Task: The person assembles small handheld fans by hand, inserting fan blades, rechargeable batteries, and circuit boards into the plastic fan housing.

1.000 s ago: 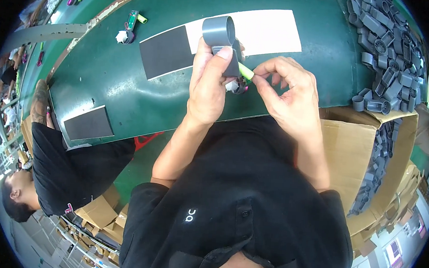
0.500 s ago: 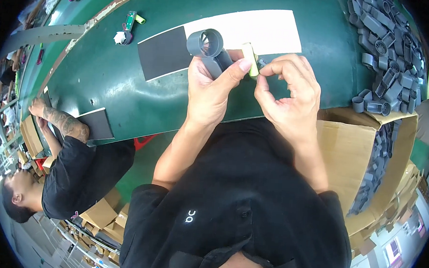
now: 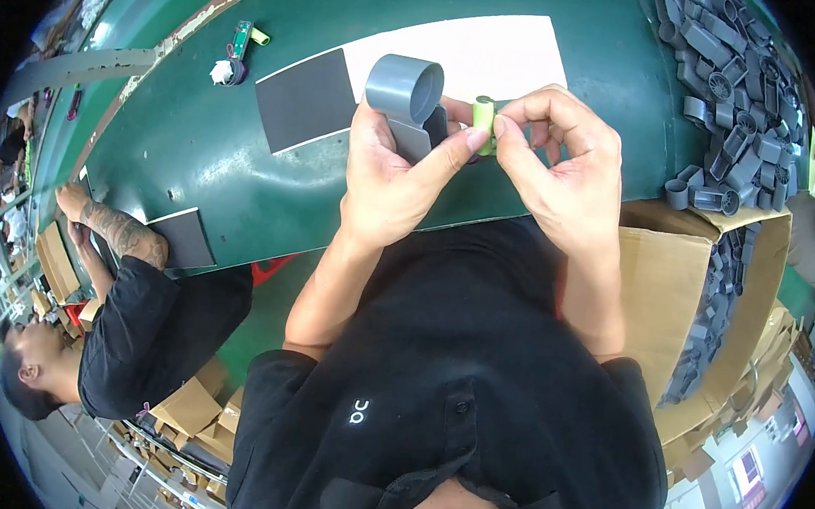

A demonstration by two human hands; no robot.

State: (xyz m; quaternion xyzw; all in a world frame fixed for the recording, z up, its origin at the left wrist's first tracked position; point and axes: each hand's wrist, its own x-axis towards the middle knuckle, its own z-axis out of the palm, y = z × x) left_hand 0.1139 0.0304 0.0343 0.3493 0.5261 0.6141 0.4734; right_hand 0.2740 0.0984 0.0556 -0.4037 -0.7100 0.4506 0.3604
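Note:
My left hand is wrapped round a grey plastic housing with a wide round ring at its top and a flatter handle part below. The same hand's thumb presses on a small yellow-green cylinder, which looks like a battery cell and stands roughly upright. At the cylinder's right side, my right hand has thumb and forefinger pinched together. What lies between those fingertips is hidden; a bit of green shows just below them. Both hands are over the near part of the green table.
A white sheet and a dark grey one lie on the green table. Farther left is a circuit-board assembly. Grey housings heap up at the right, above an open carton. A co-worker sits at left.
The grey housing has turned, so its ring now shows its outer side more. The yellow-green cylinder has tipped more upright and shifted slightly right. My right fingertips have moved up closer against it.

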